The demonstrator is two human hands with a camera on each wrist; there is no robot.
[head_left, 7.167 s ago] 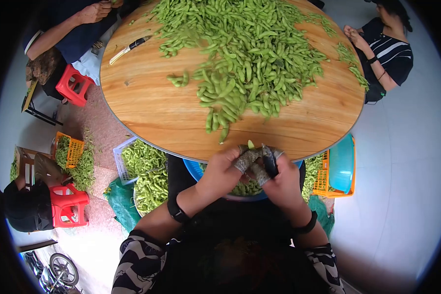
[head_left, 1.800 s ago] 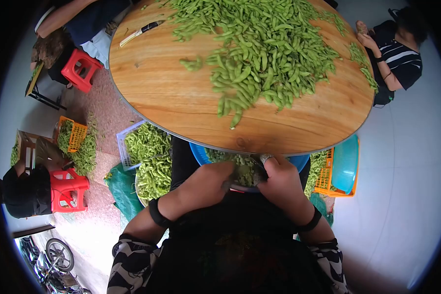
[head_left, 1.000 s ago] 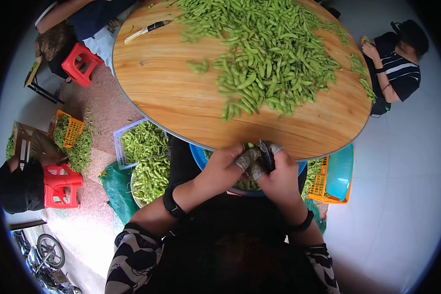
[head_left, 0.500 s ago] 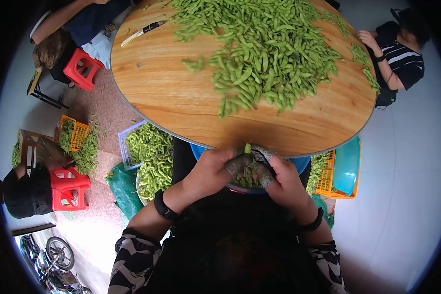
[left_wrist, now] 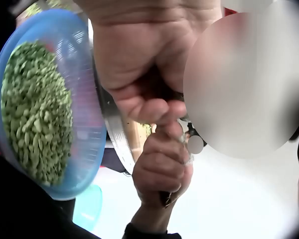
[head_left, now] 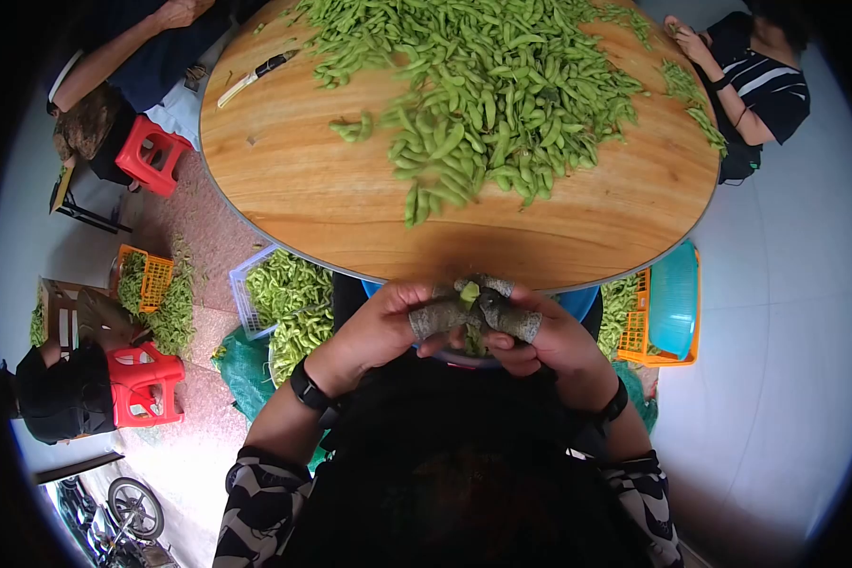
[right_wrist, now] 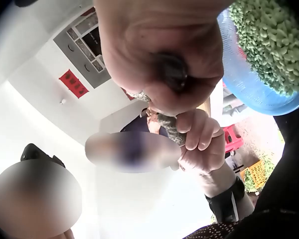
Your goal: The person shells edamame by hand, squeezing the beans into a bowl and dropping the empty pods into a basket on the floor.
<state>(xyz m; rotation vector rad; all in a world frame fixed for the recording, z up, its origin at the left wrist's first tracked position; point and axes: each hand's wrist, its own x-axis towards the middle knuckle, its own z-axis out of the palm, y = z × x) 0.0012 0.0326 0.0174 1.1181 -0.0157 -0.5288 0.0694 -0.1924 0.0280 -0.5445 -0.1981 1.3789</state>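
Note:
Just off the near table edge, my left hand (head_left: 374, 327) and right hand (head_left: 559, 336) meet over a blue basin (left_wrist: 87, 94) of shelled green beans (left_wrist: 37, 119). Grey wrapping covers several fingertips on both. A green soybean pod (head_left: 470, 292) is pinched by the left hand, its end poking up between the fingers. My right hand curls round a dark handle (right_wrist: 173, 69), whose rounded end shows in its palm in the right wrist view. The handle's working end is hidden among the fingers.
A large pile of pods (head_left: 511, 104) covers much of the round wooden table (head_left: 293, 189). A black-handled knife (head_left: 257, 78) lies at its left. Crates of pods (head_left: 289, 284) and an orange crate (head_left: 634, 327) flank my legs. Other people sit around, with red stools (head_left: 151, 156).
Earlier the hands draw apart low over the basin, then come back together with a pod. Since half a second ago, they have closed in and the right hand's fingers have turned inward.

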